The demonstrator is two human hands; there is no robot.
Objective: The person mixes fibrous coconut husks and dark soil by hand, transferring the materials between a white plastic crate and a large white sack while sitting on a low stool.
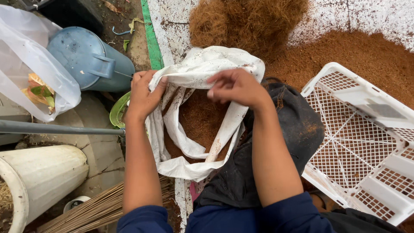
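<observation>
Head view: left hand (144, 92) and right hand (235, 88) both pinch the white sack (194, 73) rim (brown coir (200, 118) inside).

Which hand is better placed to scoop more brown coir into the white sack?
Probably right. The left hand pinches the white sack rim, holding it open; the right hand hovers above the mouth, nearer the brown coir pile.

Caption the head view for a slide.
Left hand and right hand grip the rim of a white sack of brown fibre beside a white crate.
</observation>
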